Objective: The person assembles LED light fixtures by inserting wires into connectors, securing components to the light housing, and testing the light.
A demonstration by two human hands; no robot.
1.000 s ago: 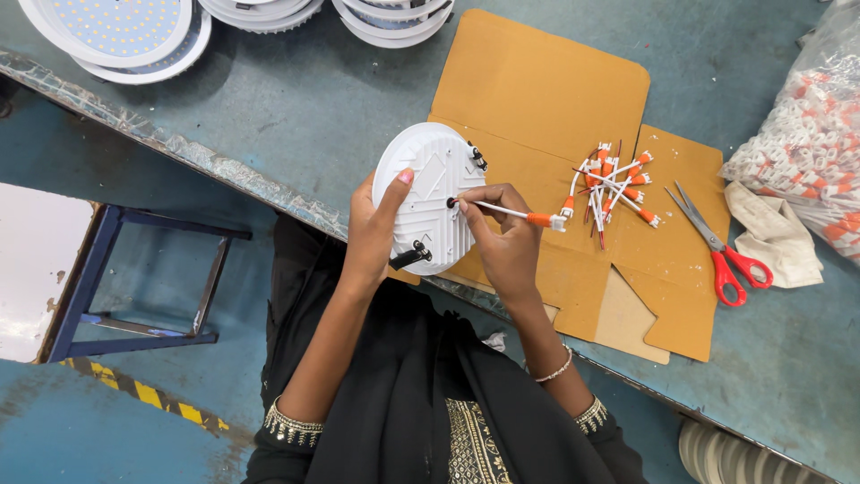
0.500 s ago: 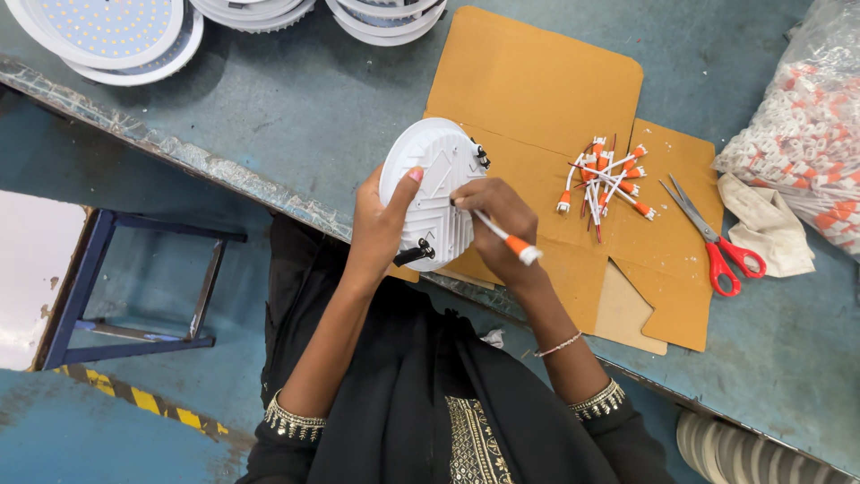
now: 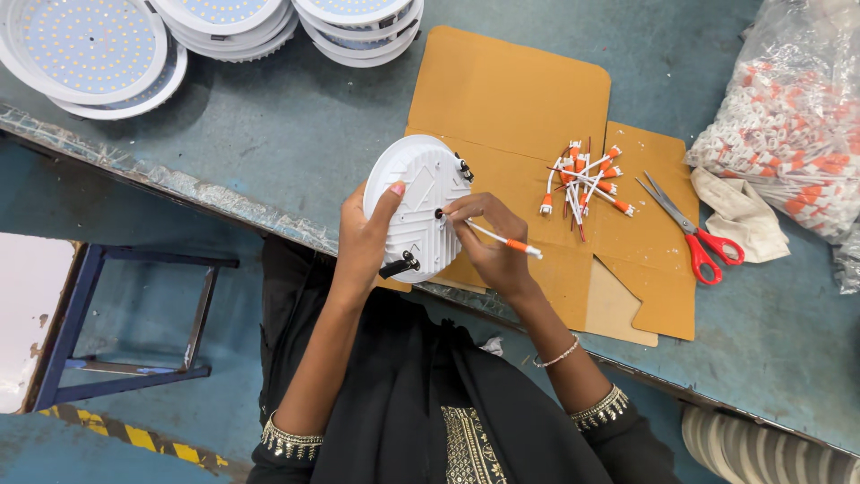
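Observation:
My left hand [image 3: 365, 240] grips a round white lamp housing [image 3: 419, 199] by its lower left edge, ribbed back facing up, over the table's near edge. My right hand [image 3: 488, 244] pinches a short white wire with an orange connector [image 3: 507, 241] where it meets a black hole in the middle of the housing. The connector end sticks out to the right past my fingers. A black clip juts from the housing's lower rim.
A small heap of white-and-orange connector wires [image 3: 584, 177] lies on flattened brown cardboard [image 3: 511, 99]. Red-handled scissors [image 3: 690, 235] and a cloth [image 3: 739, 215] lie to the right, beside a clear bag of connectors [image 3: 793, 116]. Stacks of round LED panels [image 3: 85, 49] stand at the far left.
The wire swung from pointing right toward the heap to slanting down-right, and my right hand has slid its end into the housing's centre hole. The housing barely moved.

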